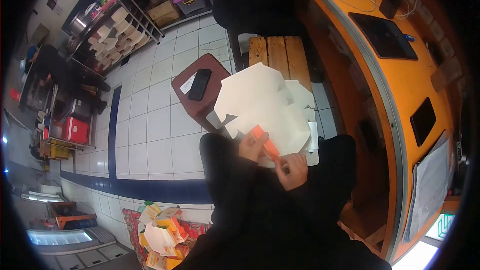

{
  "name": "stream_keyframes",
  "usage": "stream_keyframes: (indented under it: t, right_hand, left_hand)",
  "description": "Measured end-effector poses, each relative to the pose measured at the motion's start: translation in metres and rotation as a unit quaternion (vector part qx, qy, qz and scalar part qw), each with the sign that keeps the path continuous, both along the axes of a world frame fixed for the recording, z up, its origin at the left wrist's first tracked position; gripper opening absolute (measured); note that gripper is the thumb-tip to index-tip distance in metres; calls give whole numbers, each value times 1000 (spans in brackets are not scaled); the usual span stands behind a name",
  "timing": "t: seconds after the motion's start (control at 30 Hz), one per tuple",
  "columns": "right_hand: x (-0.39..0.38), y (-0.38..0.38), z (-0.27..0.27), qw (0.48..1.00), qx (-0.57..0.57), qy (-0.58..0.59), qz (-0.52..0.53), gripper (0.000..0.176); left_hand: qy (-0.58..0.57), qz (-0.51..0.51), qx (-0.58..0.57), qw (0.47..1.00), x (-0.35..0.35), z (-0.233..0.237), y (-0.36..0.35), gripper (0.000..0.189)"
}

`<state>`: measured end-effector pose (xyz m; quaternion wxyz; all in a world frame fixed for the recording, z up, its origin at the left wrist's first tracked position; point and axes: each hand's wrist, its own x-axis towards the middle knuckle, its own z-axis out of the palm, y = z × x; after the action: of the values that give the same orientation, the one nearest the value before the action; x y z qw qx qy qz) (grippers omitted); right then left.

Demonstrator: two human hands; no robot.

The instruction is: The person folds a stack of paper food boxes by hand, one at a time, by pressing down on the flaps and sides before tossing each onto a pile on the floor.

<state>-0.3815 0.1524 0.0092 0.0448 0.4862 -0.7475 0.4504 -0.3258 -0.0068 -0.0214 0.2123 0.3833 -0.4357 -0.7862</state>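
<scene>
Tiled floor, white carton blanks on lap, L hand fingers pinching orange flap, R hand pinching its near end

Just one view, from up on the head, looking forward and down. Very close to left hand and right hand; tiled floor farther below.

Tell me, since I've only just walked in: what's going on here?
A seated person holds an orange-and-white carton blank over their lap, with the left hand at its upper end and the right hand at its lower end. Just beyond, a stack of flat white blanks lies on a wooden stool. A phone rests on a brown stool, and a pile of cartons sits on the floor.
</scene>
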Motion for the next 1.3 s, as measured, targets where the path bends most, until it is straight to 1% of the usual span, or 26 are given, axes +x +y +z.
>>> stream_keyframes:
  t: [0.07,0.17,0.2,0.27,0.33,0.37,0.43,0.47,0.5,0.53,0.57,0.63,0.67,0.7,0.77,0.8,0.87,0.9,0.97,1.0,1.03,1.1,1.13,1.2,1.27,1.3]
  right_hand:
    - [3,-3,1,988,-13,-94,-123,15]
    - [4,-5,1,985,23,-94,-141,16]
    - [4,-5,0,985,24,-94,-141,16]
    - [3,-5,-4,985,72,-89,-133,15]
    - [1,-5,-7,984,79,-93,-128,15]
    - [0,-6,-8,984,85,-97,-121,15]
    - [1,-8,-6,987,59,-87,-121,15]
    - [1,-7,-5,989,36,-76,-124,15]
    - [0,-6,-7,989,38,-76,-124,15]
    - [0,-6,-11,976,68,-178,-106,15]
    - [-1,-7,-14,952,95,-278,-87,16]
    - [2,-11,-19,942,94,-309,-89,17]
    - [4,-13,-21,932,93,-339,-90,17]
    - [4,-15,-24,931,93,-341,-89,17]
    - [4,-19,-31,917,203,-337,-64,19]
    - [4,-21,-36,917,204,-336,-63,19]
    - [4,-27,-47,929,219,-292,-64,20]
    - [3,-30,-50,929,218,-292,-65,20]
    - [-1,-39,-53,920,270,-274,-70,24]
    - [-2,-42,-58,920,269,-276,-69,24]
    - [-2,-43,-63,921,270,-274,-66,26]
    - [-1,-43,-67,921,274,-271,-62,27]
    - [-1,-43,-66,922,275,-264,-67,28]
    - [-2,-42,-64,924,275,-255,-71,29]
    - [-4,-43,-63,916,263,-299,-56,30]
    - [-4,-45,-63,916,261,-300,-56,30]
  left_hand:
    - [-5,1,12,1000,-1,3,5,48]
    - [-3,-29,-6,1000,-4,7,12,47]
    - [-5,-47,-11,999,-4,5,13,47]
    - [-7,-67,-15,998,-4,-3,16,47]
    - [-31,-126,-55,990,-3,-12,18,45]
    - [-31,-125,-56,990,-1,-16,18,45]
    - [-12,-126,10,992,3,-17,20,41]
    - [-11,-126,11,992,4,-23,20,41]
    - [27,-117,45,992,6,-37,16,42]
    - [65,-107,78,989,8,-44,12,44]
    - [65,-108,78,989,10,-50,4,44]
    - [3,-2,200,980,13,-49,-16,55]
    - [48,50,188,980,14,-48,-21,49]
    - [46,51,187,980,12,-48,-30,49]
    - [-111,102,50,987,7,-55,-48,37]
    - [-110,104,50,987,10,-68,-54,37]
    - [-182,35,-169,968,12,-95,-64,27]
    - [-182,34,-169,968,13,-94,-60,27]
    - [-170,31,-203,964,15,-86,-41,25]
    - [-134,50,-155,977,15,-68,-26,25]
    - [-136,50,-155,977,15,-75,-20,25]
    - [-147,91,-167,971,14,-80,-8,27]
    - [-116,81,-120,983,14,-77,-1,24]
    - [-92,103,-117,983,12,-74,13,23]
    - [-68,123,-120,983,12,-73,22,21]
    - [-109,92,-182,973,15,-74,26,21]
